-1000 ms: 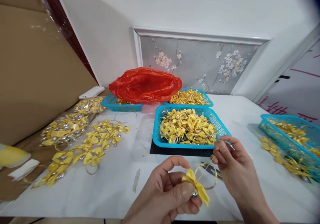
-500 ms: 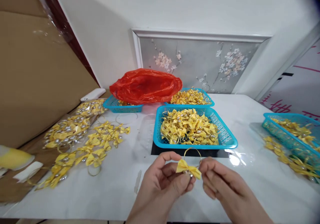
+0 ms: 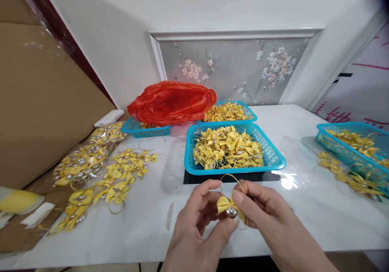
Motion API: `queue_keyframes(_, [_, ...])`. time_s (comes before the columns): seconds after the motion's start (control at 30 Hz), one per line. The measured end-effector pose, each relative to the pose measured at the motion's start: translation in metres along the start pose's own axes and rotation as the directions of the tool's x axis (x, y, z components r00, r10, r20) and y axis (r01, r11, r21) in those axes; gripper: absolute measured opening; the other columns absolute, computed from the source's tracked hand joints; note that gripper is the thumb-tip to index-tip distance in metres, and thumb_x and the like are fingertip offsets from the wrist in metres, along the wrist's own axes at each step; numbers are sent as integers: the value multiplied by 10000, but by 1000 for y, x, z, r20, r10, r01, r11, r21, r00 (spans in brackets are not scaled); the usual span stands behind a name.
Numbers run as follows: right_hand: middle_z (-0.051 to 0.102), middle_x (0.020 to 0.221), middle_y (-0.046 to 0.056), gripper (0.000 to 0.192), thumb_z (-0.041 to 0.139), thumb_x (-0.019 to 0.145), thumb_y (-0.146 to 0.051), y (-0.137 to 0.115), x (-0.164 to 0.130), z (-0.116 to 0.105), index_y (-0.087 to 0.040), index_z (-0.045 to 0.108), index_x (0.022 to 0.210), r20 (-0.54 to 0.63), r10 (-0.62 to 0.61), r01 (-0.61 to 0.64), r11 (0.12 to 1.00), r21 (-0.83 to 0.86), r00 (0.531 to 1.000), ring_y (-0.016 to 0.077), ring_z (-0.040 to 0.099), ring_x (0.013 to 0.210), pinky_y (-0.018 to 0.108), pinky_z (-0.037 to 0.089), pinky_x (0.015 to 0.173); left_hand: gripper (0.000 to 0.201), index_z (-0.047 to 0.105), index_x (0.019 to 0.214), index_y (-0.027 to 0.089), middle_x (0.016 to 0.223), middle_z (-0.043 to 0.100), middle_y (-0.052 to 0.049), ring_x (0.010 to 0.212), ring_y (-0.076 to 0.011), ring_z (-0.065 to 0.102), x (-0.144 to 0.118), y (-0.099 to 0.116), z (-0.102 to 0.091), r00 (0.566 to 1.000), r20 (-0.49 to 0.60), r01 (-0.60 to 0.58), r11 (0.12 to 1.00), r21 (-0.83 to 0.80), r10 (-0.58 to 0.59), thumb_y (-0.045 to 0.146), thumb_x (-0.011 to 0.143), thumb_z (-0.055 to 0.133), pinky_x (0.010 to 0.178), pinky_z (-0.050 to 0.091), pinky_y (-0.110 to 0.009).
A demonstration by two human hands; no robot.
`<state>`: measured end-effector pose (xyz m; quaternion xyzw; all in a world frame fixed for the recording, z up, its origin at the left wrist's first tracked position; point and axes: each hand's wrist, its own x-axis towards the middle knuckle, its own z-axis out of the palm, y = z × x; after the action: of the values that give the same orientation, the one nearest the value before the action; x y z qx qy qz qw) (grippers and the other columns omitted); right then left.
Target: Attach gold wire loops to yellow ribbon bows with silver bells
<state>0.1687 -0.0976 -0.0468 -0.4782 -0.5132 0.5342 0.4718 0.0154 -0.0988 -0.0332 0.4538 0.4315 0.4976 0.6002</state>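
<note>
Between my two hands, over the table's front part, is a yellow ribbon bow (image 3: 223,204) with silver bells and a thin gold cord loop rising above it. My left hand (image 3: 202,219) pinches the bow from below, thumb by the bells. From the other side my right hand (image 3: 267,211) grips the bow and cord, its thumb over the bow's right wing. Just beyond my hands stands a blue basket (image 3: 235,170) heaped with similar yellow bows (image 3: 227,146). The right fingertips are partly hidden behind the bow.
Loose bows (image 3: 121,175) and a clear bag of bows (image 3: 82,162) lie at left. A red plastic bag (image 3: 173,102) covers part of a blue basket (image 3: 146,132). Another basket (image 3: 252,118) stands behind; one more basket (image 3: 343,138) is at right. A cardboard box (image 3: 45,90) borders the left.
My right hand has moved left onto the bow, its thumb now over the right wing. The bow has turned, showing the bells more. The view has shifted slightly.
</note>
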Motion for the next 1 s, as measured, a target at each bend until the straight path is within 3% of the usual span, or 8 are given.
queue_keyframes(0.07, [366,632,-50,439,546,943,-541,-2,0,1,-196,467,683,-23,1,0,1000,10,1000,111,289,584,245,271,519,480,705,1096,288,911,752,-6,846,-174,702,2,1,-3,998,54,44,997,-63,-41,420,669,881,775,559,-257])
queue_keyframes(0.13, [375,627,-48,450,547,935,-552,-3,-1,1,-195,469,671,-12,3,-3,1000,2,1000,112,303,586,247,278,524,424,716,1062,260,865,757,-19,788,-165,696,4,4,-5,993,71,102,991,-91,-96,480,719,833,735,560,-259])
queue_keyframes(0.27, [367,638,-50,436,553,937,-544,1,-3,1,-195,474,687,16,46,-46,999,21,999,113,319,603,240,281,529,235,748,907,217,753,724,14,645,-99,642,9,7,-3,980,40,198,973,-122,-195,352,742,849,660,535,-204])
queue_keyframes(0.43, [397,631,-51,441,537,944,-571,6,-2,7,-195,484,721,29,72,-75,992,98,997,108,326,585,232,286,528,226,737,752,173,610,665,37,558,-62,598,10,3,4,966,94,259,912,-319,-241,268,652,917,582,478,-146])
queue_keyframes(0.63, [472,716,-17,376,573,925,-556,3,-9,14,-204,588,793,-60,-13,21,990,136,998,140,415,648,248,359,586,208,740,731,173,622,692,24,589,-75,594,12,0,5,988,30,154,936,-316,-152,206,637,922,614,486,-152])
queue_keyframes(0.83, [447,763,-15,355,594,914,-523,11,-12,18,-213,542,751,-104,-54,65,993,100,993,146,408,669,253,326,567,239,763,760,205,676,731,26,642,-80,625,10,-1,3,988,-44,130,947,-295,-150,222,601,940,636,483,-139])
queue_keyframes(0.93, [460,763,-13,335,604,919,-499,13,-12,21,-212,555,753,-132,-67,81,991,104,989,146,428,678,254,345,581,245,785,833,229,747,754,8,725,-111,670,7,0,0,990,-20,131,965,-226,-139,211,630,921,693,509,-163])
queue_keyframes(1.0, [481,763,-11,316,601,925,-488,12,-12,22,-212,573,774,-135,-65,80,991,111,989,147,449,687,254,375,601,342,787,947,244,859,759,-18,809,-158,694,6,1,-3,992,51,127,966,-224,-118,246,631,919,745,537,-216])
